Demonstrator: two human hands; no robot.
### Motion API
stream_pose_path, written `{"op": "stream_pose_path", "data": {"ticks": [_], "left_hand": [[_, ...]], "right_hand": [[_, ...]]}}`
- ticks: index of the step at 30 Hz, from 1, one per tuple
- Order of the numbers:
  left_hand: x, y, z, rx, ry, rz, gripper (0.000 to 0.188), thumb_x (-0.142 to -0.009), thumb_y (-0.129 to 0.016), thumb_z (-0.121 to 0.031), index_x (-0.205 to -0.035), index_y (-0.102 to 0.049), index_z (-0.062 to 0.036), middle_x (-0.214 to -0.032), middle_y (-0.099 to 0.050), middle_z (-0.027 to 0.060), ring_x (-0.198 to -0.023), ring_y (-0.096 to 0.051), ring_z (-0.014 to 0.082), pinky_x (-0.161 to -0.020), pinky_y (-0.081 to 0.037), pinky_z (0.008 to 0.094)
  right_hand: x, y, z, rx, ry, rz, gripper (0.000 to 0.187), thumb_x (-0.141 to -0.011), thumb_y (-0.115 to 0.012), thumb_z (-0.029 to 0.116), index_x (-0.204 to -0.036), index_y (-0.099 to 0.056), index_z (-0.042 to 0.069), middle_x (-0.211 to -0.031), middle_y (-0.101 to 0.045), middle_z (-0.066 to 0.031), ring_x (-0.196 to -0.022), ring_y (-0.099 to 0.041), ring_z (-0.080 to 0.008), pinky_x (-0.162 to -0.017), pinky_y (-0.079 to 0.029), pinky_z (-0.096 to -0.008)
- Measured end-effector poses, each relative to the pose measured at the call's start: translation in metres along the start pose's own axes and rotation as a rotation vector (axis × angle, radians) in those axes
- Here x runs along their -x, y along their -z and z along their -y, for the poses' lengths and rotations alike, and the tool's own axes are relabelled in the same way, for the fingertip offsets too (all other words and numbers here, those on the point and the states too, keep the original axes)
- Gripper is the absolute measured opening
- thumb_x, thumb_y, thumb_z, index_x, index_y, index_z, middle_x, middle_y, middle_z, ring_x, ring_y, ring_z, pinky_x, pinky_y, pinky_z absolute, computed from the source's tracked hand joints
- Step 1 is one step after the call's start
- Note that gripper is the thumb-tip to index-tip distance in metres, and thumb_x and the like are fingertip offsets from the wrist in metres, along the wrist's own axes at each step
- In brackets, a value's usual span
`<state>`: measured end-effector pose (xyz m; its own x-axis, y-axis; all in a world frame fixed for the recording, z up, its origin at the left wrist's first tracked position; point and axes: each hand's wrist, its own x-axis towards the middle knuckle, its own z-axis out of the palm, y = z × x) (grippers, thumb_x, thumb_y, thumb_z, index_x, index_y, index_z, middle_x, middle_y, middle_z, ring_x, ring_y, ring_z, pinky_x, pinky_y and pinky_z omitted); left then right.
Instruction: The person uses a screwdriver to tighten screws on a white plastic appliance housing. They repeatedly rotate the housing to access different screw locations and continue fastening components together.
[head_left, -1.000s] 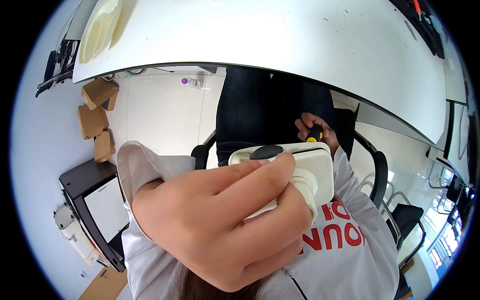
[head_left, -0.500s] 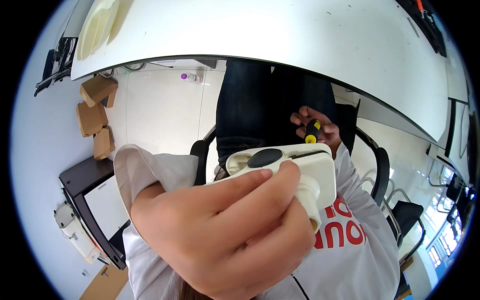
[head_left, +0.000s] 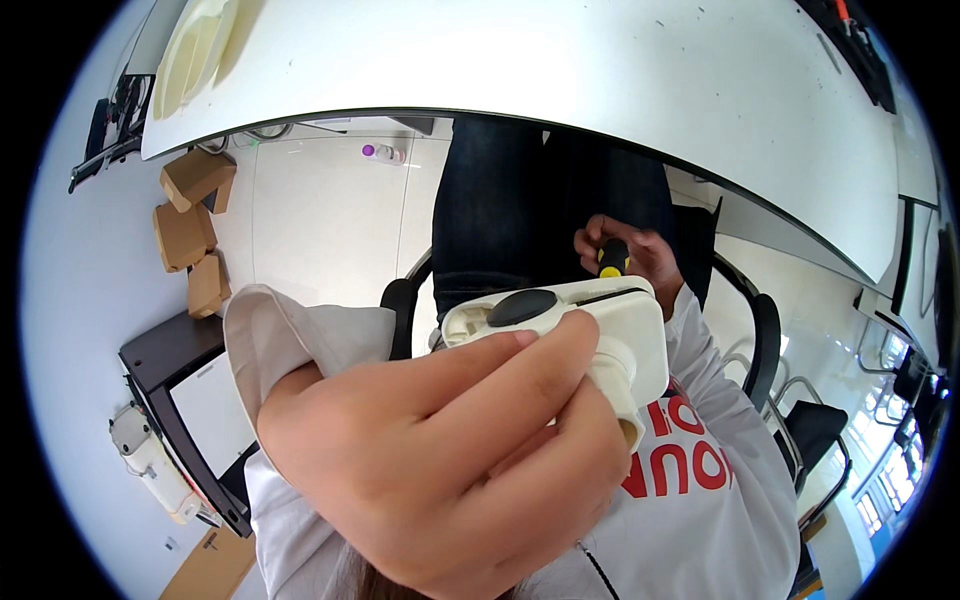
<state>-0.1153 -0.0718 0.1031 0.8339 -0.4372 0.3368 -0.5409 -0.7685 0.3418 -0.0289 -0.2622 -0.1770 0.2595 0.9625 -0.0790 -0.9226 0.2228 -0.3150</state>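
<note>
Close up in the lower middle, my left hand (head_left: 450, 470) is closed around a cream-white plastic housing (head_left: 640, 335). The housing has a dark oval pad (head_left: 521, 308) on its upper side, a narrow slot near the far edge, and a round tube-like neck beside my fingertips. Beyond it, over my lap, my right hand (head_left: 655, 262) grips the black-and-yellow handle of a screwdriver (head_left: 612, 256). The handle's yellow end is next to the housing's far edge. The housing hides whatever lies below that end, so I cannot tell whether they touch.
Ahead is a white table (head_left: 480, 70) with a dark front edge. A cream tray-like part (head_left: 195, 60) lies at its far left, and dark tools (head_left: 850, 50) lie at the far right. Cardboard boxes (head_left: 185, 235) and a purple-capped bottle (head_left: 383, 153) are on the floor. Chair armrests (head_left: 765, 340) flank me.
The housing has shifted slightly up and left and tilted a little in my left hand. The screwdriver handle has moved slightly left, and my right fingers have changed position on it.
</note>
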Motion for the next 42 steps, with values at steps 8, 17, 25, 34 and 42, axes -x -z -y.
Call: {"op": "stream_pose_path", "data": {"ticks": [8,17,25,34,42], "left_hand": [[0.0,-0.002,-0.003,-0.007,-0.016,0.003,0.025,-0.053,-0.077,-0.013,-0.062,-0.054,-0.0097,-0.073,-0.058,0.0034,-0.075,-0.064,0.0195,-0.045,-0.052,0.0215],[-0.004,-0.005,-0.002,-0.005,0.008,-0.005,0.023,-0.054,-0.076,-0.013,-0.063,-0.055,-0.0088,-0.073,-0.057,0.0048,-0.075,-0.064,0.0204,-0.043,-0.05,0.0206],[-0.003,-0.004,0.0,-0.007,-0.02,-0.021,0.021,-0.054,-0.074,-0.01,-0.063,-0.056,-0.0075,-0.071,-0.056,0.0056,-0.073,-0.064,0.0211,-0.042,-0.049,0.0204],[-0.002,-0.012,0.001,-0.027,-0.042,-0.059,0.02,-0.053,-0.073,-0.01,-0.061,-0.055,-0.0075,-0.069,-0.054,0.0047,-0.073,-0.064,0.0216,-0.041,-0.049,0.0205],[-0.003,-0.01,0.001,-0.025,-0.034,-0.066,0.021,-0.052,-0.073,-0.01,-0.06,-0.054,-0.0066,-0.068,-0.054,0.0049,-0.071,-0.064,0.0219,-0.041,-0.049,0.0205]], "right_hand": [[0.004,0.021,-0.001,-0.091,0.16,0.095,0.04,-0.081,-0.058,0.028,-0.104,-0.037,0.003,-0.099,-0.037,-0.0132,-0.054,-0.04,-0.0051,-0.038,-0.039,-0.0117],[-0.004,-0.004,0.0,0.06,-0.002,-0.069,0.036,-0.091,-0.039,0.037,-0.101,-0.043,0.003,-0.09,-0.045,-0.0077,-0.049,-0.033,-0.0027,-0.037,-0.029,-0.0114],[0.004,0.016,-0.002,0.014,0.109,0.027,0.033,-0.089,-0.046,0.029,-0.106,-0.039,0.002,-0.102,-0.037,-0.0108,-0.05,-0.033,-0.003,-0.038,-0.031,-0.0121],[-0.003,-0.006,0.001,0.044,0.015,-0.068,0.033,-0.087,-0.046,0.032,-0.104,-0.042,0.004,-0.098,-0.042,-0.0087,-0.052,-0.036,-0.0035,-0.038,-0.028,-0.0123],[0.003,0.01,-0.001,0.013,0.186,-0.052,0.038,-0.082,-0.055,0.023,-0.112,-0.036,0.008,-0.1,-0.039,-0.0099,-0.057,-0.035,-0.0042,-0.039,-0.03,-0.0113]]}}
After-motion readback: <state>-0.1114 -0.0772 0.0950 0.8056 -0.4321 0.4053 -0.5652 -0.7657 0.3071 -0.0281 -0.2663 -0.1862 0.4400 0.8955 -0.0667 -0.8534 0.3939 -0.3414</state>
